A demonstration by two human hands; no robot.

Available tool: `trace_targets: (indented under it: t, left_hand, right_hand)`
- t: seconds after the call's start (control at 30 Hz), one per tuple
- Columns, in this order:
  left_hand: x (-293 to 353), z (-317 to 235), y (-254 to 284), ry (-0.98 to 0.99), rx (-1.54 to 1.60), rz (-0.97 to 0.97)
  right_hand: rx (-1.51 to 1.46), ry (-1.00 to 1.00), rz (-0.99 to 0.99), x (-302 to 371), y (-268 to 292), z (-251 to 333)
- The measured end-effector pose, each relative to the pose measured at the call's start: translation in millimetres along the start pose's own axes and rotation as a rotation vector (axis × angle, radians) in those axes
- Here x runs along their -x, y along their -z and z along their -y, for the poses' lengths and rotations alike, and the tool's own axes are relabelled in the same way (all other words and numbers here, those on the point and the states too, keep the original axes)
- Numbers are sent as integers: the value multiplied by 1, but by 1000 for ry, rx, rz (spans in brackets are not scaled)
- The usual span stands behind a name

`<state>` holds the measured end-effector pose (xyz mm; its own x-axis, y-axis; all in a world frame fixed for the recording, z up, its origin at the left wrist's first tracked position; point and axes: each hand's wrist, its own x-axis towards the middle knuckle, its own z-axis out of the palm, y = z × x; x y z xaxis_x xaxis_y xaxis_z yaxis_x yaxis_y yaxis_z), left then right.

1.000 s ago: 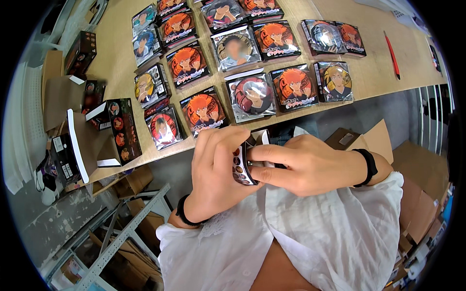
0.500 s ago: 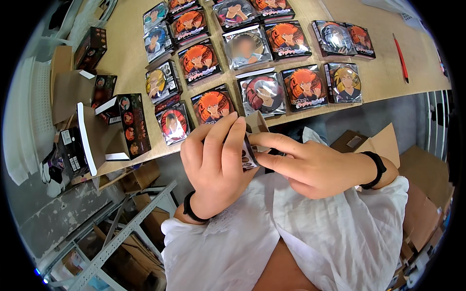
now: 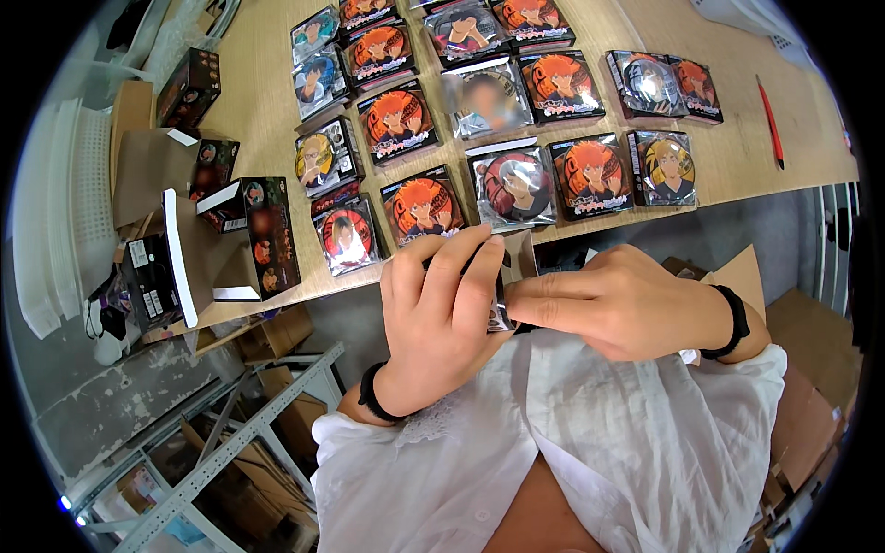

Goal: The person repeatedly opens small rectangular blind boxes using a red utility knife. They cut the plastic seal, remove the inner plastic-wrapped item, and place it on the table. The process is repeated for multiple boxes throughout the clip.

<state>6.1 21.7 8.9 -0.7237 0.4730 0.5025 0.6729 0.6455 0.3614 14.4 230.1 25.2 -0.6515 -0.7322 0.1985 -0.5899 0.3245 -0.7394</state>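
Observation:
My left hand point(image 3: 442, 323) is wrapped round a small dark cardboard box point(image 3: 499, 313), held upright at the table's near edge in front of my chest. An open flap point(image 3: 522, 256) shows pale inner card on the box's right side. My right hand point(image 3: 627, 309) presses its fingers together against that side; its thumb is hidden. Most of the box lies behind my left fingers. Just beyond my hands, several flat boxes stand in rows, among them a box with an orange-haired figure point(image 3: 421, 207) and one with a round badge in a clear bag point(image 3: 513, 187).
On the left of the wooden table point(image 3: 263, 138) stand an open dark carton point(image 3: 265, 240) and a closed dark box point(image 3: 189, 88). A red pen-like tool point(image 3: 771, 123) lies at the right. A metal frame point(image 3: 249, 433) stands below left, and brown cartons point(image 3: 807, 341) are at lower right.
My right index and middle fingers, apart before, have come together against the box. The whole scene has shifted slightly right in the view.

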Motion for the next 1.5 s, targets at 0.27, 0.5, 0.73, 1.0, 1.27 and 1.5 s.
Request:
trace_targets:
  t: [0.27,0.5,0.73,1.0,1.27,1.5]
  left_hand:
    - [-4,-8,7,-3,94,153]
    - [-4,-15,-1,13,206,193]
    - [-6,-15,0,45,237,51]
    - [-2,-1,10,88,475,221]
    - [9,12,-4,174,1143,580]
    - [20,14,-11,662,1778,821]
  right_hand:
    - [263,140,8,7,0,-7]
    - [463,183,23,9,0,-3]
    - [312,169,-183,7,4,2]
    - [115,113,-204,3,26,1]
    - [-50,-8,-148,-31,46,-4]
    - [-188,-47,-104,-41,43,-16]
